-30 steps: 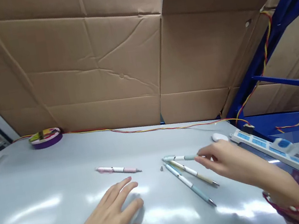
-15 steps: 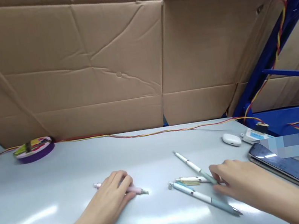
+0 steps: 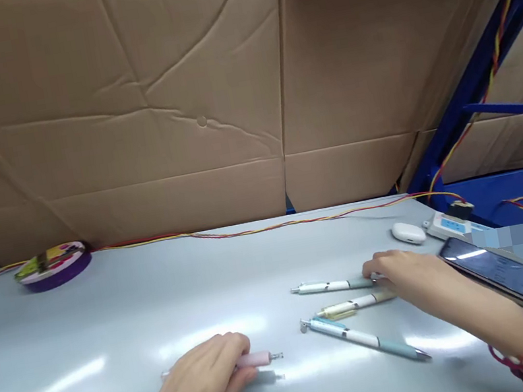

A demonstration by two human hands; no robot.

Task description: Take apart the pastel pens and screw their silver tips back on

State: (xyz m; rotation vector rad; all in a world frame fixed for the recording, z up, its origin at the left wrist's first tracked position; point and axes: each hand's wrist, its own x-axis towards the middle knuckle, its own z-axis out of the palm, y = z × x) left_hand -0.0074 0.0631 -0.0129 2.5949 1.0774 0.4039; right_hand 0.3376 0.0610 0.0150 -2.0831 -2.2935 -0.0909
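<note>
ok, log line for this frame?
left hand: on pink pen | right hand: fingers at green pen | yellow pen, blue pen: loose on table | phone: far right

This looks like a warehouse or packing workshop: flattened cardboard sheets [image 3: 185, 101] stand as a wall right behind the grey counter [image 3: 111, 315]. To the right of the cardboard rises blue steel racking [image 3: 470, 94], with a twisted red-and-yellow wire [image 3: 257, 228] strung along the cardboard's foot and up the racking. A power strip [image 3: 449, 225] lies at the racking's base.
</note>
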